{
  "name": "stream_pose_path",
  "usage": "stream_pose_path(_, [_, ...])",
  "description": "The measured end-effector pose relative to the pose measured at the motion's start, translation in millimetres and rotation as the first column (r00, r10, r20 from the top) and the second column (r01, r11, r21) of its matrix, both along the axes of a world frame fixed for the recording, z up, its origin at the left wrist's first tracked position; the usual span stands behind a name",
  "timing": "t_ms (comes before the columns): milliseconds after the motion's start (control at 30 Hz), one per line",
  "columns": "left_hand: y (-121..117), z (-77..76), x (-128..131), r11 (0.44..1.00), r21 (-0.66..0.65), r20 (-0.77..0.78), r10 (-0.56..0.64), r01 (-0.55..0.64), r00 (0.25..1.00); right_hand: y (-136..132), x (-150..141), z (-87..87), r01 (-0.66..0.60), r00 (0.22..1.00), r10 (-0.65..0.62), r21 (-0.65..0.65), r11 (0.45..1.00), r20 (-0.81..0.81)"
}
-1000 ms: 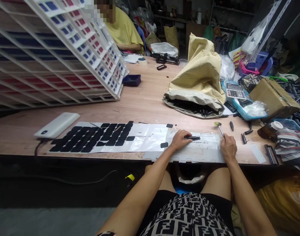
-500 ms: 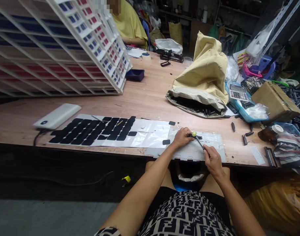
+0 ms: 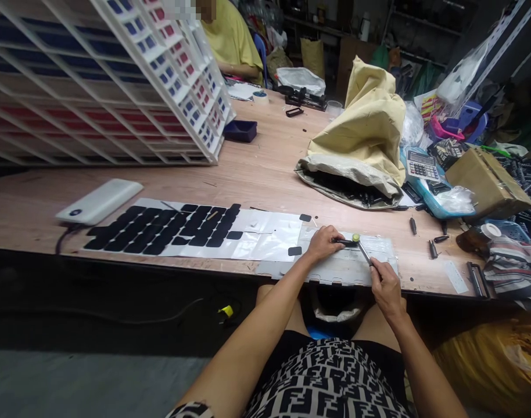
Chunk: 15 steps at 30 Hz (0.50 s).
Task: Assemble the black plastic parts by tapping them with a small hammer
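Note:
My left hand is closed on one end of a slim black piece, whose exact kind I cannot make out. It lies over a pale mat at the table's front edge. In my right hand is the handle of a small hammer with a yellowish-green head. That head is at the right end of the black piece; whether they touch I cannot tell. Left of the mat, a white sheet carries rows of black rounded patches.
A cloth sack of black parts lies open beyond my hands. Loose black pieces, a calculator and a cardboard box are to the right. At left stand a white plastic crate and a white device. A person in yellow sits across.
My right hand has brought the hammer leftward from the mat's right side to the black piece, then slightly back right. My left hand keeps its hold. The view has shifted slightly.

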<state>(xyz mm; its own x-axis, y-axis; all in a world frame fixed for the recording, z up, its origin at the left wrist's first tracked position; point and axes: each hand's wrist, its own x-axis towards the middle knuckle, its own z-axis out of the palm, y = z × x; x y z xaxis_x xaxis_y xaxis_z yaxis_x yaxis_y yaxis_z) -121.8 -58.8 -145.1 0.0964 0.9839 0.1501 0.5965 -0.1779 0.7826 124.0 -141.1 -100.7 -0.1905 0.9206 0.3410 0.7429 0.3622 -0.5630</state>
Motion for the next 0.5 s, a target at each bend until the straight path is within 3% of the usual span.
stream_pose_path(133, [-0.1,1.3,-0.7,1.0,-0.004,-0.014,-0.007,0.007,1.0,27.5,22.7,-2.2,0.128,0.987,-0.134,0.073,0.989,0.084])
stream_pose_path(267, [-1.1,3.6,-1.0,0.999,-0.005,-0.023,-0.035,0.035,0.999,61.9,45.4,-7.9,0.275,0.915,-0.307,0.149,0.95,0.261])
stream_pose_path(500, [-2.2,5.8,-2.9,0.997,-0.021,-0.038,-0.071,0.071,0.997,85.3,47.2,-20.7,0.345,0.8,-0.436,0.279,0.896,0.411])
